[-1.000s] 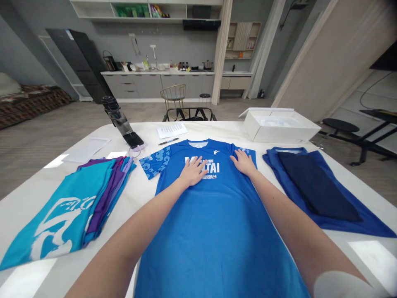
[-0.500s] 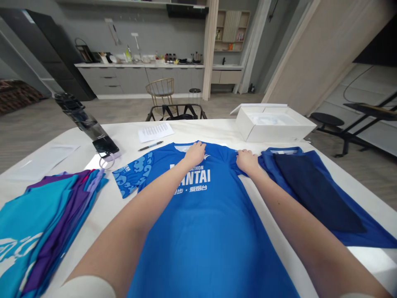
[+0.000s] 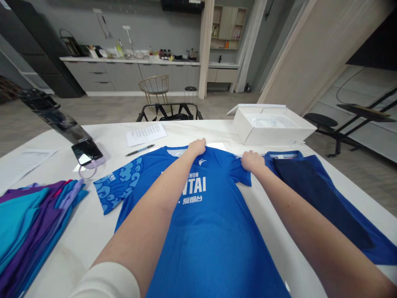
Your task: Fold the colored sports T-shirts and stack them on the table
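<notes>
A blue T-shirt (image 3: pixel 214 231) with white lettering lies front up on the white table, its hem running out of view toward me. My left hand (image 3: pixel 197 147) is closed on the shirt at the right side of its collar. My right hand (image 3: pixel 252 160) grips the top of the right sleeve, with fingers curled over the fabric. That sleeve hangs flat below the hand, while the wave-patterned left sleeve (image 3: pixel 119 186) lies spread out. My left forearm covers part of the lettering.
Folded clothes (image 3: pixel 34 223) in teal and purple lie at left. Dark blue garments (image 3: pixel 322 198) are stacked at right. Behind are an open white box (image 3: pixel 276 134), a printed sheet (image 3: pixel 146 135), a pen (image 3: pixel 139 150) and a phone (image 3: pixel 87 154) beside a leaning dark cylinder (image 3: pixel 58 118).
The right sleeve has been pulled outward and now lies more spread. My left hand has closed nearer the collar's edge. The view has shifted slightly to the right.
</notes>
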The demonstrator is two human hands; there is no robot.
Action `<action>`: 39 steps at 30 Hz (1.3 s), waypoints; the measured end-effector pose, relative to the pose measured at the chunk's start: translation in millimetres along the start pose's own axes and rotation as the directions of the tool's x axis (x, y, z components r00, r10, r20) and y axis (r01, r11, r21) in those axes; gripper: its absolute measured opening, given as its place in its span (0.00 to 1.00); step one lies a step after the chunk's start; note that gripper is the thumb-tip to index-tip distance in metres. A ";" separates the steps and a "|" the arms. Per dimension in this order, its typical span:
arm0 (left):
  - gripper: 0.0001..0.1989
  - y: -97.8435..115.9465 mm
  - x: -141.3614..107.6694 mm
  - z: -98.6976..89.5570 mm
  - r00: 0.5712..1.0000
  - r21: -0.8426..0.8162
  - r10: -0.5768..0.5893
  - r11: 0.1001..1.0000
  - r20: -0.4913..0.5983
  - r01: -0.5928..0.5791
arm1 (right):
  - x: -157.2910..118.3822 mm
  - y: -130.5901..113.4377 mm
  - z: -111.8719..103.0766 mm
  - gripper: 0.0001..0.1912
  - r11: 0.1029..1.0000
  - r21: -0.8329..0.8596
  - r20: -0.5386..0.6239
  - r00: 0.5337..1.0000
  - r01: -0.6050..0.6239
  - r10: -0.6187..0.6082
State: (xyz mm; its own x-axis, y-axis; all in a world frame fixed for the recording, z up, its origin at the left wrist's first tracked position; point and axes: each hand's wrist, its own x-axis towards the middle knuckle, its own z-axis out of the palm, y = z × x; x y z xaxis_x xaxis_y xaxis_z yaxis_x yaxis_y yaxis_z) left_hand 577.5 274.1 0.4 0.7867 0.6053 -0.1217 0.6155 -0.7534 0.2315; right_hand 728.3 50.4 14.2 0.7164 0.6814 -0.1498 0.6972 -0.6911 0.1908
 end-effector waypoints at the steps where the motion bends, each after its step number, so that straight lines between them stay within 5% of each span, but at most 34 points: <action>1: 0.20 -1.6 3.2 -3.5 1.000 0.000 -0.001 1.000 0.022 0.001 | 1.1 2.1 -0.1 0.23 1.000 -0.005 0.018 1.000 -0.006 0.007; 7: 0.21 -25.0 12.3 -23.0 0.997 0.077 -0.004 0.997 0.072 -0.002 | 4.1 13.9 -3.5 0.20 0.999 0.050 0.054 0.999 0.001 -0.003; 19: 0.11 -49.5 17.7 -16.6 0.996 0.047 0.074 0.996 0.045 -0.076 | -2.3 31.9 -13.7 0.16 0.976 0.207 0.009 0.998 -0.069 0.069; 22: 0.11 -52.9 10.3 -17.2 0.992 0.013 0.124 0.992 -0.002 -0.124 | -18.4 35.6 -39.5 0.17 0.900 0.435 0.014 1.000 0.014 -0.022; 25: 0.11 -61.3 -1.0 -20.1 0.984 -0.065 0.154 0.985 -0.086 -0.159 | -48.2 26.1 -80.7 0.25 0.684 0.718 0.043 0.971 0.134 -0.235; 28: 0.09 -72.8 -11.6 -25.9 0.955 -0.252 0.176 0.939 -0.237 -0.236 | -84.9 -5.1 -127.9 0.29 0.453 0.873 0.042 0.897 0.182 -0.441; 33: 0.04 -87.0 -30.5 -44.3 0.874 -0.587 0.061 0.717 -0.483 -0.374 | -135.1 -101.8 -181.3 0.27 0.253 0.937 -0.006 0.732 0.242 -0.681; 36: 0.03 -98.4 -54.5 -50.1 0.903 -0.792 -0.079 0.517 -0.422 -0.325 | -143.7 -164.8 -178.0 0.25 0.233 0.912 -0.071 0.687 0.339 -0.723; 39: 0.10 -119.0 -94.2 -41.4 0.967 -0.947 -0.192 0.305 -0.168 -0.103 | -128.2 -207.2 -148.3 0.23 0.380 0.795 -0.111 0.729 0.473 -0.675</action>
State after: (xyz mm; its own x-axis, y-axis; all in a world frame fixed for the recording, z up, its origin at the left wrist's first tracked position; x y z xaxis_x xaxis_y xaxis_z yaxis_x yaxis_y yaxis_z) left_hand 428.1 317.4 24.3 0.6346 0.7729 -0.0004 0.0608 -0.0495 0.9969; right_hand 488.1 142.0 137.7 0.0487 0.9903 -0.1302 0.6251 -0.1319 -0.7694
